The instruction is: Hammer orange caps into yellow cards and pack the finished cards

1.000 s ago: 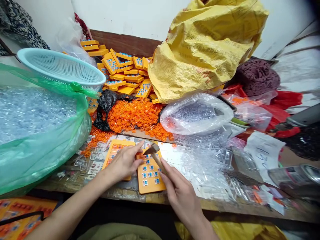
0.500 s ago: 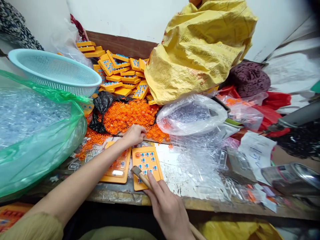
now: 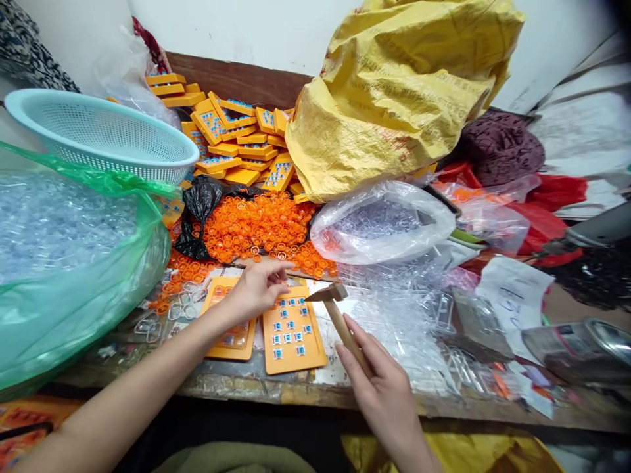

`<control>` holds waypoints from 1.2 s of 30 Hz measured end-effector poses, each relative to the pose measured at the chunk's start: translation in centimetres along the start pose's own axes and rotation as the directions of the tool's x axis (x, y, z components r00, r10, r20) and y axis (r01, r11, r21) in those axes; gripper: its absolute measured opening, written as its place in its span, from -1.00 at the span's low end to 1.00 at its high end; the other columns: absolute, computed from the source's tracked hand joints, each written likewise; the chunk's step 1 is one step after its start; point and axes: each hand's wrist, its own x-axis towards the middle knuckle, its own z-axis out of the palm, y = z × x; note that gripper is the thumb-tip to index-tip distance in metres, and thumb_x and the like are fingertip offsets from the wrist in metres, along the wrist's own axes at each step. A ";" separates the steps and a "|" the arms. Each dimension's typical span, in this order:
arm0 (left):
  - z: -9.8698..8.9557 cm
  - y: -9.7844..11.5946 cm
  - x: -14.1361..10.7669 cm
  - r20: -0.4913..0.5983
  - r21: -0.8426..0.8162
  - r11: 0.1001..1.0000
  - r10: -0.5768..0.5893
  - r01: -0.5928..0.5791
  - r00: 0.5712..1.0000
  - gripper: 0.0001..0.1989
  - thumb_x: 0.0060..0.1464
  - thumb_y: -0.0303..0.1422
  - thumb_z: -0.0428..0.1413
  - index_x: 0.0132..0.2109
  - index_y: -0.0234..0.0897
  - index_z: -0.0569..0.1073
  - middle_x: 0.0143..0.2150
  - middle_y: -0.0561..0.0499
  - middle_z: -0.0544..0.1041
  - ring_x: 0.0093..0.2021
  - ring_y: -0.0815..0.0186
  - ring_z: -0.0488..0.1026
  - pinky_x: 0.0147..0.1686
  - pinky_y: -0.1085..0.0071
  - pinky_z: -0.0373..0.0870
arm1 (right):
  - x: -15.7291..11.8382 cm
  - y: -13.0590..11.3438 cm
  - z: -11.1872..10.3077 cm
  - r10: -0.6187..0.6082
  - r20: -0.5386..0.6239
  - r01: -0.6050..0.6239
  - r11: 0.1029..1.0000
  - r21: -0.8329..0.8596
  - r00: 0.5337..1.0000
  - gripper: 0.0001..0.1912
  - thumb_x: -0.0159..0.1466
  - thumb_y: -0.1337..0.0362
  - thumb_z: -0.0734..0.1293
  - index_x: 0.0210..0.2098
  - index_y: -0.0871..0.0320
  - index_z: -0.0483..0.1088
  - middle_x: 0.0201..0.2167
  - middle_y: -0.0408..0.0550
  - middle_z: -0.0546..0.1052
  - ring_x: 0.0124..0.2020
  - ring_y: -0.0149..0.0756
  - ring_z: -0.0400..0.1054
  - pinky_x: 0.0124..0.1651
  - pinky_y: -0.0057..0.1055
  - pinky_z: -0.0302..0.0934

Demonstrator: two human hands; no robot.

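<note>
My right hand (image 3: pixel 379 381) is closed round the wooden handle of a small hammer (image 3: pixel 331 293), whose metal head is raised beside the upper right of an orange board (image 3: pixel 294 348). Rows of small white pieces with blue centres sit on that board. Over its top left corner is my left hand (image 3: pixel 261 286), fingers pinched together; what they hold is too small to make out. Under my left wrist lies a second orange board (image 3: pixel 214 295) with clear and orange pieces on it. Behind my left hand spreads a pile of orange rings (image 3: pixel 261 223).
A green bag (image 3: pixel 79 309) of clear pieces and a blue basket (image 3: pixel 113 138) stand left. Orange blocks (image 3: pixel 241 177) are heaped behind, beside a yellow sack (image 3: pixel 394 98). A white bag (image 3: pixel 325 243), clear plastic pieces (image 3: pixel 399 309) and a metal can (image 3: pixel 566 348) are right.
My left hand has come back from the orange rings to the board's top edge. My right hand has moved right and lifted the hammer head off the lower left of the board.
</note>
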 end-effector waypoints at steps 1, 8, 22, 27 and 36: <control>0.1 0.3 -0.9 0.010 -0.072 0.997 -0.018 0.019 1.000 -0.59 -0.02 -0.54 0.12 0.03 -0.34 0.45 -0.29 -0.01 0.54 -0.33 0.36 0.48 -0.29 0.44 0.46 | 0.3 0.2 -0.1 0.016 0.021 -0.016 1.000 0.000 1.000 -0.58 0.26 0.19 0.27 0.09 0.12 0.39 -0.01 0.03 0.53 -0.05 -0.15 0.46 -0.13 -0.39 0.41; 1.8 0.5 -3.3 -0.101 0.148 0.983 0.126 -0.110 0.987 -0.55 0.00 -0.59 0.11 0.07 -0.28 0.43 -0.30 -0.02 0.55 -0.27 0.30 0.48 -0.20 0.33 0.47 | 0.7 -0.9 1.0 -0.020 0.136 0.020 1.000 0.007 0.991 -0.60 0.30 0.20 0.23 0.12 0.09 0.36 0.01 0.01 0.50 0.01 -0.20 0.41 -0.02 -0.39 0.34; 1.9 0.3 -3.6 -0.041 0.181 0.983 0.022 -0.014 0.999 -0.40 0.08 -0.52 0.06 0.28 -0.28 0.17 -0.19 -0.10 0.56 -0.20 0.20 0.50 -0.16 0.24 0.44 | 1.2 -1.4 1.6 -0.169 0.204 0.210 0.958 -0.198 0.964 -0.58 0.36 0.32 0.12 0.17 0.15 0.29 -0.40 -0.06 0.43 -0.43 -0.29 0.42 -0.32 -0.38 0.32; 1.2 0.9 -3.7 -0.045 0.107 0.992 -0.060 0.065 0.997 -0.35 0.04 -0.56 0.03 0.30 -0.27 0.13 -0.22 -0.05 0.58 -0.22 0.23 0.51 -0.12 0.24 0.43 | 1.4 -2.1 1.0 -0.264 0.087 0.269 0.961 -0.060 0.961 -0.55 0.32 0.39 0.19 0.19 0.03 0.27 -0.34 -0.09 0.45 -0.37 -0.37 0.42 -0.31 -0.49 0.29; 0.2 0.9 -2.4 0.062 0.048 0.984 -0.172 0.169 0.983 -0.36 -0.05 -0.48 0.15 0.23 -0.33 0.26 -0.20 -0.06 0.61 -0.22 0.24 0.54 -0.16 0.32 0.44 | 0.7 -0.6 1.7 0.017 0.121 -0.021 0.999 0.030 0.992 -0.58 0.31 0.21 0.19 0.13 0.10 0.34 -0.11 0.03 0.52 -0.12 -0.22 0.44 -0.11 -0.35 0.33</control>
